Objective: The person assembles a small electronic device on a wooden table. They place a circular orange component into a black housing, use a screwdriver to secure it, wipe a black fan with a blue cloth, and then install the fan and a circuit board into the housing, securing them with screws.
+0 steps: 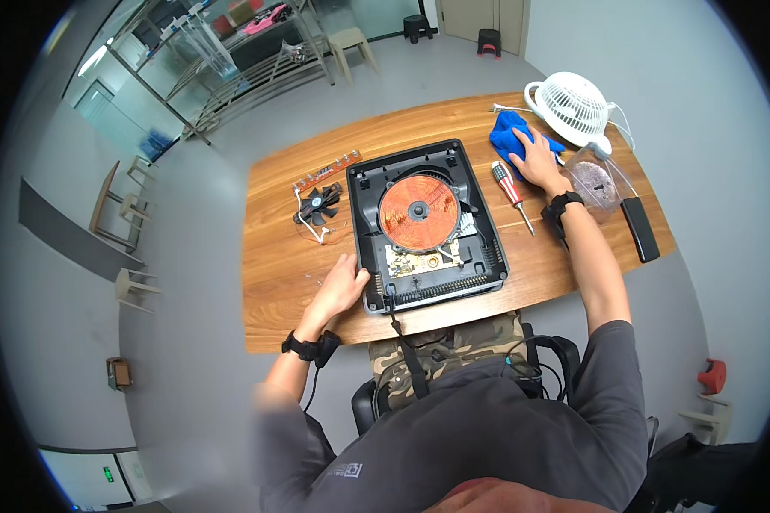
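Note:
An opened induction cooker [479, 269] lies on the table in front of me, its round copper coil [402, 214] and pale circuit board [402, 261] exposed. My left hand [344, 284] is closed at the lower left edge of its black housing, fingers partly hidden. At the far right, my right hand [539, 161] rests over a bunched blue cloth [506, 132], fingers spread apart across it. A screwdriver [512, 192] with a red, white and dark handle lies between the cooker and my right forearm, its tip toward me.
Left of the cooker are a black cooling fan [319, 203] with a white cable and an orange-brown strip board [327, 171]. Beyond my right hand stand a white fan-like appliance [571, 107], a clear container [592, 181] and a black flat box [640, 229]. Metal shelving [257, 81] is behind the table.

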### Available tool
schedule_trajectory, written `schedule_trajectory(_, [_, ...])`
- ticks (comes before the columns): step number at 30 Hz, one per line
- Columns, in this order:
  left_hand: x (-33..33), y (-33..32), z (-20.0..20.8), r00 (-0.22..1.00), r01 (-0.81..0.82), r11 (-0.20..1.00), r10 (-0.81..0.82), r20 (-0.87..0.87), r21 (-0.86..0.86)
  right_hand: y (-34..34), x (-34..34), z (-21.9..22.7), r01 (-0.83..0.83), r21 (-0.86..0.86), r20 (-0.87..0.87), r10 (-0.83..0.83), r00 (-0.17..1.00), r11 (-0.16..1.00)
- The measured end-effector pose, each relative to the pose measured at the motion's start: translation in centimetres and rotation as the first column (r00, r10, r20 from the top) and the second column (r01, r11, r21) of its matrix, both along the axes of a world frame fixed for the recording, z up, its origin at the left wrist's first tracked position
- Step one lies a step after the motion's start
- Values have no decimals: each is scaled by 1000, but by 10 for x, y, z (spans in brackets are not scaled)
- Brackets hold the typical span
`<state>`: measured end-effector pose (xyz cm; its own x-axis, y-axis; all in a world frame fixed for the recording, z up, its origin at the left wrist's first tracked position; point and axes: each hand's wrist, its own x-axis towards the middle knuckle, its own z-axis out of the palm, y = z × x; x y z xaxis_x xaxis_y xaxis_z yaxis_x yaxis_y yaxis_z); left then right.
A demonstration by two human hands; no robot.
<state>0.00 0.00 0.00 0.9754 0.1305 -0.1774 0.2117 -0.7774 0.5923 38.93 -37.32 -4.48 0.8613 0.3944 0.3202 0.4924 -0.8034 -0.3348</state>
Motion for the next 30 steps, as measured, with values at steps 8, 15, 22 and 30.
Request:
schedule_trajectory(8, [0,-4,17,998,5,1000,-3,-57,28,4,1,-10,106,-98,-50,-111,993,990])
schedule_trajectory(15, [14,10,24,990,-136,989,133,-49,-51,3,9,-25,103,-142,-122,-120,985,985])
schedule_trajectory(22, [40,-5,45,948,13,982,-72,310,189,3,7,-17,98,-173,-188,-130,974,980])
schedule_trajectory(30, [67,-19,38,953,63,993,-90,291,102,-6,-6,-6,43,-100,-63,-50,997,994])
